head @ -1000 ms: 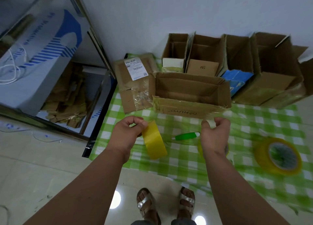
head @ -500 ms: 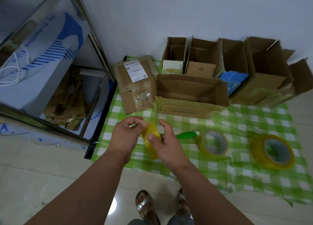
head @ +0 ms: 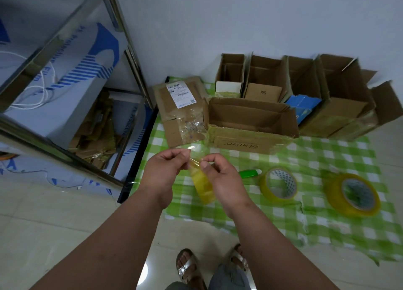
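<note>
both hands pinching a glossy yellow tape roll (head: pixel 201 185), left hand (head: pixel 162 173) and right hand (head: pixel 222 179) gripping its clear film end, just in front of the open corrugated HUYO box (head: pixel 250 123), two more round rolls (head: pixel 280 186) sitting right of it

head-worn view, looking steeply down, close

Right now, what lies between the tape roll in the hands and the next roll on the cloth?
A green pen-like tool on the cloth, in the head view.
</note>
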`<state>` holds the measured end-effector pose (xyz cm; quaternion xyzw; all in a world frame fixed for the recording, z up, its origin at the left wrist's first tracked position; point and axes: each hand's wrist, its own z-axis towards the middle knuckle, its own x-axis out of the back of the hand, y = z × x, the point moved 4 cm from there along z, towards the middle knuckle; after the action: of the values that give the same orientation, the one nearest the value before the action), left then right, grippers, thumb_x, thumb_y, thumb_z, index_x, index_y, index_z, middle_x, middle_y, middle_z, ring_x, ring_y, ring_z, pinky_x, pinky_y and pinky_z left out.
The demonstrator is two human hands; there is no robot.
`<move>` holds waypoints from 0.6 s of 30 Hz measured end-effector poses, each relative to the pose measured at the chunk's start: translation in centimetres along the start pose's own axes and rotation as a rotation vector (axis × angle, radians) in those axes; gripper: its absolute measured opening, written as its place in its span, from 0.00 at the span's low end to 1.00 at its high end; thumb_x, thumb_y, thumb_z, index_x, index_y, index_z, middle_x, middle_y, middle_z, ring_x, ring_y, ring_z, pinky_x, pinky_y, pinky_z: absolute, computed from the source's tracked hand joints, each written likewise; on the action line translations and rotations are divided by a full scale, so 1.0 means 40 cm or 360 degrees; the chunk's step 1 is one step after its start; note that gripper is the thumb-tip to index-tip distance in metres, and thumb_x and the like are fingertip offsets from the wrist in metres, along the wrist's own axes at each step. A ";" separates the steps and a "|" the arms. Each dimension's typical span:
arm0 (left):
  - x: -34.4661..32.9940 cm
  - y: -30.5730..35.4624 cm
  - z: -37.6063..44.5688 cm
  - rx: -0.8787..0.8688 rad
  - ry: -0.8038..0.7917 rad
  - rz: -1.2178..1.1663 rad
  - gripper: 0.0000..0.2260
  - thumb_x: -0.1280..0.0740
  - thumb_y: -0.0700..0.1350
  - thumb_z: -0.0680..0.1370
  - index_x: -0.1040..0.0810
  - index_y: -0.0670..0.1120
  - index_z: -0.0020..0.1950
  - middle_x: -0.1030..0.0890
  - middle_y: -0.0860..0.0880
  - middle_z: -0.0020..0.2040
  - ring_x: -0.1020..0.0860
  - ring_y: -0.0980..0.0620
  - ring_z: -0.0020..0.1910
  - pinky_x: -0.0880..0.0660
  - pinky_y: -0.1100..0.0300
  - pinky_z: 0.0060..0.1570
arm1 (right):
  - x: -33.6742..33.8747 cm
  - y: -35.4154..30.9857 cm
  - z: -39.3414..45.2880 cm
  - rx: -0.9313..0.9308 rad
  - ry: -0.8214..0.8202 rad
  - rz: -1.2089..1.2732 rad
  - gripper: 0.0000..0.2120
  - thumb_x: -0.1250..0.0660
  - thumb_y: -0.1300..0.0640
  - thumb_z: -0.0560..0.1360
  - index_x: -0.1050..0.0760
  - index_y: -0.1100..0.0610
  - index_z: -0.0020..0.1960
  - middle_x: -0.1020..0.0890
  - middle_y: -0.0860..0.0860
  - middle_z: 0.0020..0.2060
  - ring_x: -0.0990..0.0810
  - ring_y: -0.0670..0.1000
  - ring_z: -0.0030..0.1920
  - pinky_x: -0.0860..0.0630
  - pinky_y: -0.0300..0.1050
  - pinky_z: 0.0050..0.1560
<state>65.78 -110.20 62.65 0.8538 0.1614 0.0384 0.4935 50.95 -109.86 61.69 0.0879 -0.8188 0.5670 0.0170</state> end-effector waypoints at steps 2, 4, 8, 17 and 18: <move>0.005 -0.007 -0.004 0.0050 0.0009 0.0045 0.09 0.28 0.42 0.76 0.17 0.48 0.55 0.17 0.51 0.35 0.19 0.55 0.38 0.26 0.52 0.59 | 0.002 -0.001 -0.007 0.0025 0.0023 -0.0038 0.06 0.35 0.53 0.80 0.24 0.48 0.44 0.24 0.49 0.36 0.31 0.41 0.30 0.33 0.33 0.30; 0.015 -0.014 -0.002 0.0085 0.0006 0.0082 0.23 0.29 0.41 0.77 0.28 0.51 0.71 0.16 0.51 0.35 0.18 0.52 0.44 0.29 0.50 0.66 | 0.007 0.006 -0.014 0.0029 0.0002 -0.0059 0.07 0.35 0.53 0.80 0.25 0.48 0.43 0.24 0.48 0.36 0.31 0.40 0.30 0.32 0.32 0.30; 0.018 -0.003 -0.007 -0.0025 0.0027 0.0252 0.17 0.34 0.37 0.79 0.27 0.59 0.59 0.19 0.47 0.36 0.21 0.51 0.41 0.26 0.51 0.59 | 0.004 0.007 -0.018 0.0039 -0.0062 -0.0092 0.09 0.35 0.55 0.80 0.25 0.47 0.41 0.27 0.45 0.33 0.32 0.39 0.29 0.33 0.30 0.30; -0.014 0.010 -0.015 -0.0081 0.0039 0.0611 0.06 0.26 0.39 0.74 0.18 0.49 0.46 0.21 0.51 0.39 0.23 0.57 0.39 0.29 0.70 0.35 | -0.002 -0.008 0.020 0.0260 -0.0161 -0.0368 0.13 0.34 0.58 0.79 0.27 0.43 0.39 0.26 0.41 0.32 0.30 0.39 0.32 0.34 0.32 0.34; -0.016 0.013 -0.014 -0.0096 0.0081 0.0642 0.05 0.27 0.39 0.74 0.18 0.48 0.45 0.20 0.51 0.39 0.23 0.56 0.40 0.29 0.68 0.36 | 0.000 -0.008 0.027 0.0264 -0.0160 -0.0414 0.13 0.34 0.58 0.79 0.27 0.42 0.39 0.26 0.41 0.32 0.29 0.39 0.32 0.35 0.32 0.34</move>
<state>65.17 -110.16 63.45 0.8524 -0.0018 0.1627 0.4969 51.07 -110.97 61.62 0.2226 -0.7507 0.6206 0.0417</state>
